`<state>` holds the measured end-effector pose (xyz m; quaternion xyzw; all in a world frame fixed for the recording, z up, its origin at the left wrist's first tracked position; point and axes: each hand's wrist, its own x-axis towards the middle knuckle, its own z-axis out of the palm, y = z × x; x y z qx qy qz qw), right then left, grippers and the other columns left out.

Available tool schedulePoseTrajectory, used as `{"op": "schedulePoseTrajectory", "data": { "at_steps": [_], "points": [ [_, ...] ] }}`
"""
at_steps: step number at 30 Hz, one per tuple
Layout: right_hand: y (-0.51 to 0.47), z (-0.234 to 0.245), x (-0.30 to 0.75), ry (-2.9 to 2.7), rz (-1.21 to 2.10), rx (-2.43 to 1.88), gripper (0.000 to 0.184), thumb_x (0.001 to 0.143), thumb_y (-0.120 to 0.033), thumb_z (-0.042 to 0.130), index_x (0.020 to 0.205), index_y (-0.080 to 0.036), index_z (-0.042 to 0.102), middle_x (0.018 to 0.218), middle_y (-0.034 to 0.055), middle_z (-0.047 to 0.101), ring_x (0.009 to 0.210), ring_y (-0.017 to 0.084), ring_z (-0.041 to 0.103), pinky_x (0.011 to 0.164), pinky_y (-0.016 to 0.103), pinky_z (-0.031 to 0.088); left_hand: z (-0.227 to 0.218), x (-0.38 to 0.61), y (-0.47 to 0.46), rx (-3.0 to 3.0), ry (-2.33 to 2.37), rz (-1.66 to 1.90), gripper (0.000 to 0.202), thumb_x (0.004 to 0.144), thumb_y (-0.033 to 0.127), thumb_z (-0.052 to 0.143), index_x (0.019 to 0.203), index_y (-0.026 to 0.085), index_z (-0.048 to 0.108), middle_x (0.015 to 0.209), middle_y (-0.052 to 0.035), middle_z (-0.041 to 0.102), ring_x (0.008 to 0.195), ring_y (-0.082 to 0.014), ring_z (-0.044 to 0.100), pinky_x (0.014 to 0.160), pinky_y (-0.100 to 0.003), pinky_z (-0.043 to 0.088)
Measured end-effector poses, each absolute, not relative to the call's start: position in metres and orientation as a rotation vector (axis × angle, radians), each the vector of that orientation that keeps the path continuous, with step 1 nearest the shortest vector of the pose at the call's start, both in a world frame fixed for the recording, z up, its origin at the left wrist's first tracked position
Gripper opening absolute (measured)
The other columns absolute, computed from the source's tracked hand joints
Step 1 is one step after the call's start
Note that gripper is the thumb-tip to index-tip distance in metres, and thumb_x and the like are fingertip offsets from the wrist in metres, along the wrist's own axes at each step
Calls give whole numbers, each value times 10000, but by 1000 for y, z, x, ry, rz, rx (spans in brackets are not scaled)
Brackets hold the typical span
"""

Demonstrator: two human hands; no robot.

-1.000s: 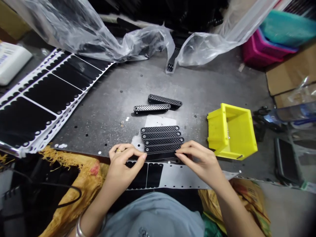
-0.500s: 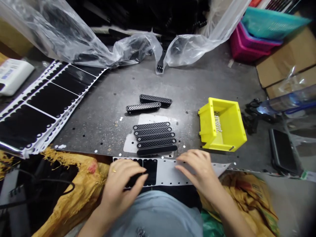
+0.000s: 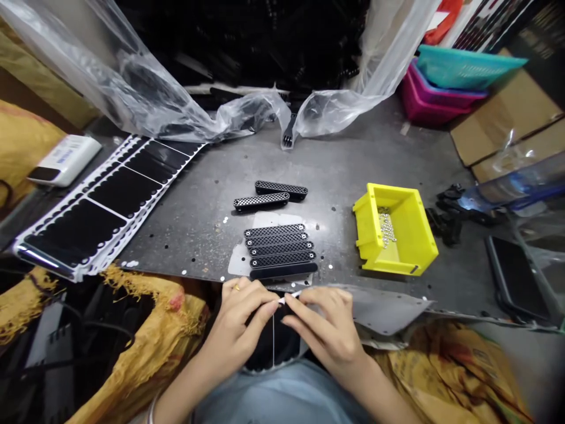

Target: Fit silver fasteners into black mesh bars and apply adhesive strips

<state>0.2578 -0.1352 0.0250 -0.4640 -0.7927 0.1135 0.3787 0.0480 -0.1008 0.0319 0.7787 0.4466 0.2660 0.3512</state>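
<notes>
A sheet of black stickers on white backing (image 3: 267,344) is tilted up at the table's front edge, close to my body. My left hand (image 3: 242,315) pinches its white upper edge between thumb and forefinger. Right beside it, my right hand (image 3: 329,318) has curled fingers on the same edge, with its thumb a little lower; the hands hide much of the sheet. Just beyond them, several black lattice-patterned plastic bars (image 3: 280,250) lie in a row, the nearest one plain side up. Two more black bars (image 3: 261,202) lie farther back, one resting against the other.
A yellow bin (image 3: 424,229) with small metal parts stands on the right, near a black phone (image 3: 521,277). Stacked sticker sheets (image 3: 119,191) lie at left beside a white device (image 3: 70,159). Clear plastic (image 3: 339,97) drapes across the back; coloured baskets (image 3: 459,68) stand back right. Woven sacks (image 3: 145,341) hang below.
My hands have come together at the sticker sheet, closing on its edge. The sheet, flat before, is now lifted and tilted. The view has shifted slightly; the bars and bin stay put.
</notes>
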Motion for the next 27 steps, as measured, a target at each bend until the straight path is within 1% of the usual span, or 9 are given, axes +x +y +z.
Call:
{"op": "schedulePoseTrajectory", "data": {
  "at_steps": [3,6,7,9,12,15,17,20,27],
  "points": [
    [-143,25,276,-1997,561,-1024,155,949,-308,738,1069,-214,710,1032,60,693,1035,223,655,931,396,481,23,45,-102,2064,1304,838,131,1021,157,559,958,225,652,813,35,662,773,-156,565,857,-354,322],
    [-146,30,304,-1617,1025,-972,324,909,-545,723,967,-245,616,1135,84,601,992,253,694,851,434,590,11,42,-100,2220,1390,928,130,1001,144,590,991,227,688,777,36,674,708,-143,564,841,-355,326],
    [-144,32,309,-1473,1109,-1001,297,927,-517,714,1001,-256,595,1137,77,568,897,217,703,761,394,611,8,41,-99,2269,1387,926,142,997,144,597,1008,237,703,760,40,676,693,-140,567,833,-351,330],
    [-131,37,309,-1408,1080,-1131,173,969,-322,697,1115,-282,612,1098,52,535,773,144,669,648,303,587,1,39,-97,2338,1365,914,161,987,150,621,1061,255,717,733,48,683,677,-137,577,814,-340,343],
    [-100,37,288,-1813,763,-1263,400,993,-109,594,1339,-304,639,1104,71,587,931,165,661,776,318,568,-5,32,-91,2345,1415,934,167,963,223,676,1123,265,699,762,43,727,744,-160,630,842,-347,361],
    [-68,28,261,-2157,507,-1146,453,1020,-115,560,1448,-266,575,1166,91,695,1002,182,668,827,349,528,-8,20,-83,2228,1594,964,104,960,303,658,1049,265,694,878,8,776,924,-221,675,942,-398,347],
    [-53,21,249,-2254,421,-1074,316,1027,-158,585,1324,-236,656,1151,76,745,947,176,670,776,342,492,-9,13,-76,2119,1696,973,90,975,285,619,1003,266,702,942,-3,788,995,-238,669,986,-421,337],
    [-41,15,245,-2329,437,-1019,164,1030,-209,603,1143,-219,721,1131,64,765,905,171,647,758,340,461,-7,12,-68,1983,1750,949,120,989,266,605,972,277,723,951,10,794,1001,-234,662,1012,-436,329],
    [-37,16,246,-2377,537,-1015,185,1021,-205,616,1181,-211,708,1148,72,750,927,182,618,792,342,474,2,23,-59,1848,1651,840,145,984,289,623,914,296,749,895,41,807,967,-215,671,1027,-457,295]
  ]
}}
